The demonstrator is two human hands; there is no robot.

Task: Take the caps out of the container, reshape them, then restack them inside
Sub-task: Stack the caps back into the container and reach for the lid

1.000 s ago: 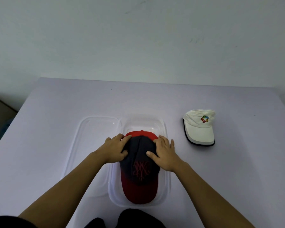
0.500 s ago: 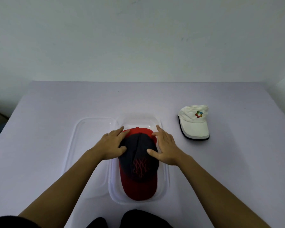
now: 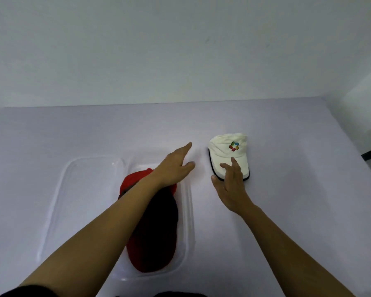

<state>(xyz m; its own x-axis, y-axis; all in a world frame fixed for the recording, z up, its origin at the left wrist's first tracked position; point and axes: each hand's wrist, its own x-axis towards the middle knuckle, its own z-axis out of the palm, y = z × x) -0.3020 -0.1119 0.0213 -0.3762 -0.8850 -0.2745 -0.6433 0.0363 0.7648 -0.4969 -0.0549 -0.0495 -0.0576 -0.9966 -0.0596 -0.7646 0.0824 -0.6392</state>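
A see-through lid [image 3: 88, 200] lies flat on a pale purple table [image 3: 298, 211] (a white wall [image 3: 180, 50] stands behind it).

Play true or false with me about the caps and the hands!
1. The white cap lies on the table, outside the container. True.
2. A red-and-dark cap sits inside the container. True.
3. Both hands grip the red-and-dark cap. False: the left hand and the right hand are open and hold nothing, stretched toward the white cap.
4. The clear lid lies to the right of the container. False: it lies on the container's left.
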